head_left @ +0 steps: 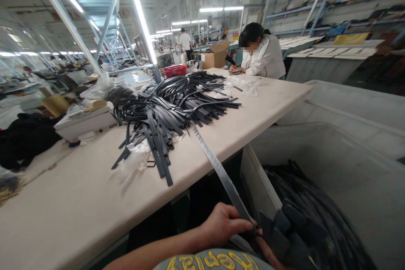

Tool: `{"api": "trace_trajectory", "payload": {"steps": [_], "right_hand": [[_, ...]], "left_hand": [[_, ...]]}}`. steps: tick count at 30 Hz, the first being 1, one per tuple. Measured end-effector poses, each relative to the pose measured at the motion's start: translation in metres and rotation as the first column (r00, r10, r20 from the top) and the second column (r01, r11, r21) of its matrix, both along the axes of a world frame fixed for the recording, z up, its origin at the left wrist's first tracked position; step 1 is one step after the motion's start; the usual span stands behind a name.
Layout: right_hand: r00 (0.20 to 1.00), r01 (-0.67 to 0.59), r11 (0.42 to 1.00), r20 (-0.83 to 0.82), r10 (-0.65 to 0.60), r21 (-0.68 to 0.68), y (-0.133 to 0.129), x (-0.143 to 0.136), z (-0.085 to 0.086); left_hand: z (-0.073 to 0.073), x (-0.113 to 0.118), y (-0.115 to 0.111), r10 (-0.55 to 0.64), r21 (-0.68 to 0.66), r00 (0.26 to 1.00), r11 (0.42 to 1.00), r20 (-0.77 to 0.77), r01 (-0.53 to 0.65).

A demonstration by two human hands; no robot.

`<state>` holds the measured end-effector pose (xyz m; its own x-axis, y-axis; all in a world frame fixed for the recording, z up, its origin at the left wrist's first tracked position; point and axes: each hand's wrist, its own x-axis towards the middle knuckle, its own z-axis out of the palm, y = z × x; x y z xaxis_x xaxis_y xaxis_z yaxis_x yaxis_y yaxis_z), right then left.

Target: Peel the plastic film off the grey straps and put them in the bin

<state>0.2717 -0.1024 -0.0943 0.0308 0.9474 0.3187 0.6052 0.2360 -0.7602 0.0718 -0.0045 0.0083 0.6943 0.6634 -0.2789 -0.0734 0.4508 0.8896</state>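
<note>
A long dark strap [218,169] runs from the pile on the table down to my hands. My left hand [226,222] is closed on this strap, thumb on top, near its lower end. Just beside it, low in the view, my right hand [267,249] is partly hidden; its fingers meet the same strap end, by the dark straps in the bin. A large heap of black straps [161,112] lies on the pale table [259,112], with some clear plastic under it and a small black buckle [151,163] at its front.
At the right, a grey bin [329,147] holds many dark straps [303,219]. A white box [85,123] and black cloth [27,139] lie left. Across the table, a person [267,57] in white leans near a cardboard box [215,55] and red basket [174,71].
</note>
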Motion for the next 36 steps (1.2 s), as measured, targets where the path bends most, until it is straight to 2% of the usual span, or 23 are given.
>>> {"api": "trace_trajectory", "payload": {"steps": [3, 4, 5, 7, 9, 11, 13, 15, 17, 20, 23, 26, 28, 30, 33, 36], "right_hand": [[0.993, 0.087, 0.994, -0.077, -0.091, -0.06, 0.01, -0.003, 0.04], [0.982, 0.129, 0.983, -0.124, -0.145, -0.128, 0.013, -0.002, 0.054], [0.971, 0.156, 0.98, -0.163, -0.175, -0.124, 0.016, -0.002, 0.066], [0.953, 0.204, 0.979, -0.226, -0.202, -0.017, 0.021, -0.003, 0.084], [0.948, 0.147, 0.989, -0.282, -0.146, -0.017, 0.023, -0.008, 0.093], [0.949, 0.045, 0.999, -0.311, -0.047, -0.015, 0.024, -0.016, 0.096], [0.945, -0.047, 0.997, -0.322, 0.064, 0.06, 0.025, -0.026, 0.095], [0.935, -0.079, 0.985, -0.332, 0.126, 0.151, 0.027, -0.033, 0.092], [0.932, -0.049, 0.989, -0.35, 0.094, 0.138, 0.03, -0.036, 0.089], [0.956, -0.009, 1.0, -0.293, 0.006, -0.009, 0.036, -0.033, 0.083], [0.974, 0.024, 0.995, -0.224, -0.045, -0.094, 0.039, -0.027, 0.081], [0.964, 0.054, 0.99, -0.251, -0.085, -0.129, 0.034, -0.019, 0.085], [0.961, 0.017, 0.982, -0.267, -0.068, -0.188, 0.027, -0.013, 0.089], [0.94, -0.046, 0.953, -0.335, -0.06, -0.3, 0.018, -0.007, 0.093], [0.853, -0.056, 0.89, -0.485, -0.193, -0.452, 0.0, -0.001, 0.095], [0.795, -0.015, 0.845, -0.519, -0.314, -0.535, -0.014, -0.001, 0.092]], "left_hand": [[0.012, -0.001, 0.006, 0.036, -0.114, 0.999, 0.993, 0.016, -0.034], [0.016, -0.001, 0.009, 0.062, -0.17, 0.997, 0.984, 0.044, -0.054], [0.02, -0.002, 0.012, 0.086, -0.234, 0.993, 0.97, 0.08, -0.065], [0.024, -0.001, 0.017, 0.118, -0.356, 0.985, 0.932, 0.122, -0.068], [0.025, 0.002, 0.019, 0.129, -0.432, 0.986, 0.899, 0.11, -0.069], [0.022, 0.004, 0.019, 0.125, -0.483, 0.987, 0.873, 0.099, -0.062], [0.018, 0.006, 0.018, 0.112, -0.527, 0.988, 0.849, 0.108, -0.039], [0.014, 0.007, 0.016, 0.101, -0.538, 0.987, 0.843, 0.121, -0.02], [0.012, 0.007, 0.016, 0.095, -0.5, 0.988, 0.866, 0.119, -0.023], [0.01, 0.007, 0.015, 0.084, -0.425, 0.992, 0.904, 0.098, -0.035], [0.004, 0.008, 0.015, 0.074, -0.41, 0.995, 0.911, 0.065, -0.041], [-0.003, 0.011, 0.021, 0.105, -0.419, 0.991, 0.906, 0.085, -0.06], [-0.004, 0.012, 0.035, 0.173, -0.452, 0.979, 0.886, 0.11, -0.106], [0.002, 0.013, 0.057, 0.288, -0.481, 0.952, 0.853, 0.104, -0.205], [0.023, 0.009, 0.107, 0.496, -0.44, 0.863, 0.798, 0.092, -0.412], [0.048, -0.005, 0.158, 0.673, -0.35, 0.729, 0.718, 0.126, -0.602]]}}
